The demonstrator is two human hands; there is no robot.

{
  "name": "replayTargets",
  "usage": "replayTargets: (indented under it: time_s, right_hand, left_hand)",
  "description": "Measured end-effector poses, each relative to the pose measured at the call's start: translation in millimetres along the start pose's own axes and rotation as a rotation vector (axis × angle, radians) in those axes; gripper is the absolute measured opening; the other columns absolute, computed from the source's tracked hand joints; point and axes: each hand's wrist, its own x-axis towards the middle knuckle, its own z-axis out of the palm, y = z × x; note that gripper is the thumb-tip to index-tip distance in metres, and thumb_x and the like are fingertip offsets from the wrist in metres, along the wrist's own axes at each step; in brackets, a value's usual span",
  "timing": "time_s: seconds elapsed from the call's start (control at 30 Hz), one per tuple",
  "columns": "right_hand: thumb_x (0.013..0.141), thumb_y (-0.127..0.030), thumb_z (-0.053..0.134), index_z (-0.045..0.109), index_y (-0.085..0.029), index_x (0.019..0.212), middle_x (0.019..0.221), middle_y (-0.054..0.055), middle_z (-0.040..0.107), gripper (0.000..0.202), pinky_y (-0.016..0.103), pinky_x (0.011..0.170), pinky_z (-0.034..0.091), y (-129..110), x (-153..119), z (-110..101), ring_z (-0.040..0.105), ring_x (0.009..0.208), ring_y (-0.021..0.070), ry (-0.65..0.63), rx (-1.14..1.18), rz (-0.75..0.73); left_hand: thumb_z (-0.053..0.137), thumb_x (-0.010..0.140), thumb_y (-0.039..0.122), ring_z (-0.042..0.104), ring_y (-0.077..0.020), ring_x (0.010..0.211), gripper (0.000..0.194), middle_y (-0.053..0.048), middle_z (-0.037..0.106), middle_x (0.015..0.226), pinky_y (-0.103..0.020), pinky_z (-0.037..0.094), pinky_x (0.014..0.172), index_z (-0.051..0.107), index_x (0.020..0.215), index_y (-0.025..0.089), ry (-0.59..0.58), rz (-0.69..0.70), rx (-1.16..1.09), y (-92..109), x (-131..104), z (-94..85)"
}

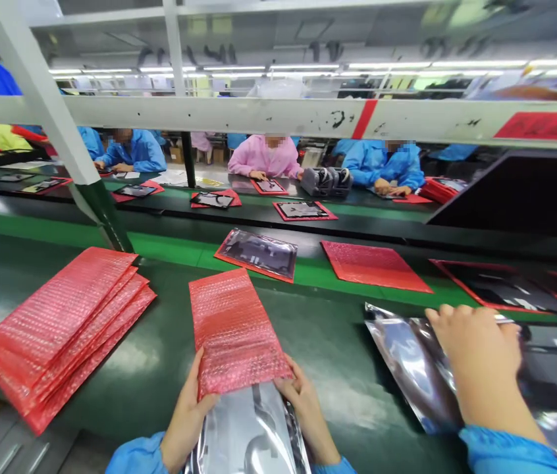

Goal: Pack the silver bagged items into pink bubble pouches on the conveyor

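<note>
A red bubble bag lies in front of me on the green bench, its near end toward me. From that end sticks out a flat panel in a shiny clear bag, partly covered by the red bag. My left hand grips the left edge of the bubble bag where the panel enters. On the other side, my right hand pinches the right corner of the bubble bag, with fingers close along the panel's edge. The far end of the panel is hidden inside the bag.
Left of me lies a stack of red bubble bags. At right, a co-worker's hand rests on silver bags. A belt beyond carries bagged panels and a flat red bag. A green-and-white post stands at left.
</note>
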Motion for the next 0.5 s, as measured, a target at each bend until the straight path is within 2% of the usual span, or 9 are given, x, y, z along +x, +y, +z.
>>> replayTargets:
  time_s: [0.07,0.13,0.2,0.27,0.33,0.37,0.43,0.5]
  right_hand:
    - [0.072,-0.067,0.058,0.067,-0.019,0.096,0.066,0.005,0.060,0.055,0.035,0.064,0.050,19,6,20,0.057,0.064,0.0222,0.096,-0.047,-0.008]
    - [0.071,-0.069,0.055,0.068,-0.024,0.084,0.066,0.006,0.060,0.049,0.038,0.063,0.051,32,12,28,0.058,0.066,0.0259,0.188,-0.205,-0.072]
    - [0.066,-0.069,0.057,0.068,-0.032,0.078,0.068,0.006,0.062,0.041,0.042,0.061,0.052,40,9,29,0.059,0.066,0.0292,0.203,-0.306,-0.103]
    - [0.060,-0.067,0.061,0.067,-0.040,0.075,0.066,0.006,0.061,0.031,0.045,0.056,0.051,39,1,20,0.059,0.063,0.0315,0.161,-0.350,-0.094]
    - [0.055,-0.064,0.062,0.065,-0.050,0.080,0.065,0.007,0.059,0.029,0.047,0.051,0.051,22,-5,-12,0.059,0.062,0.0333,0.159,-0.377,-0.117]
    - [0.053,-0.063,0.061,0.063,-0.054,0.086,0.065,0.008,0.058,0.034,0.047,0.049,0.050,6,-6,-39,0.059,0.062,0.0340,0.182,-0.375,-0.156]
    - [0.049,-0.063,0.059,0.055,-0.062,0.100,0.068,0.009,0.057,0.050,0.049,0.048,0.050,-38,1,-109,0.059,0.065,0.0354,0.248,-0.327,-0.297]
    - [0.048,-0.064,0.055,0.049,-0.066,0.105,0.072,0.009,0.058,0.057,0.052,0.049,0.049,-83,15,-183,0.059,0.067,0.0358,0.359,-0.218,-0.492]
  left_hand:
    - [0.073,0.064,0.043,0.029,-0.0301,0.140,0.089,-0.012,0.037,0.150,-0.041,0.018,0.118,0.036,0.142,0.019,0.012,0.026,-0.014,-4,-1,-2.2]
    - [0.071,0.066,0.043,0.031,-0.0286,0.140,0.083,-0.011,0.039,0.149,-0.039,0.021,0.118,0.039,0.139,0.020,0.064,0.050,-0.004,-6,-3,-4.9]
    - [0.067,0.068,0.048,0.040,-0.0278,0.134,0.079,-0.012,0.043,0.146,-0.037,0.030,0.114,0.041,0.137,0.020,0.156,0.032,0.026,-7,-6,-6.2]
    - [0.061,0.070,0.055,0.053,-0.0272,0.121,0.073,-0.013,0.053,0.136,-0.036,0.042,0.103,0.045,0.130,0.018,0.277,-0.017,0.086,-7,-10,-7.1]
    - [0.054,0.071,0.060,0.063,-0.0267,0.104,0.062,-0.013,0.064,0.117,-0.034,0.050,0.089,0.054,0.114,0.016,0.364,-0.042,0.186,-7,-13,-10.0]
    - [0.051,0.073,0.060,0.065,-0.0260,0.096,0.054,-0.012,0.068,0.106,-0.033,0.052,0.084,0.058,0.104,0.016,0.363,-0.031,0.254,-7,-15,-13.0]
    - [0.046,0.078,0.057,0.066,-0.0237,0.082,0.042,-0.009,0.071,0.088,-0.031,0.052,0.075,0.060,0.086,0.019,0.298,0.024,0.400,-9,-18,-21.9]
    - [0.042,0.082,0.052,0.065,-0.0211,0.069,0.037,-0.005,0.069,0.074,-0.028,0.051,0.067,0.061,0.081,0.021,0.206,0.084,0.551,-11,-22,-32.7]
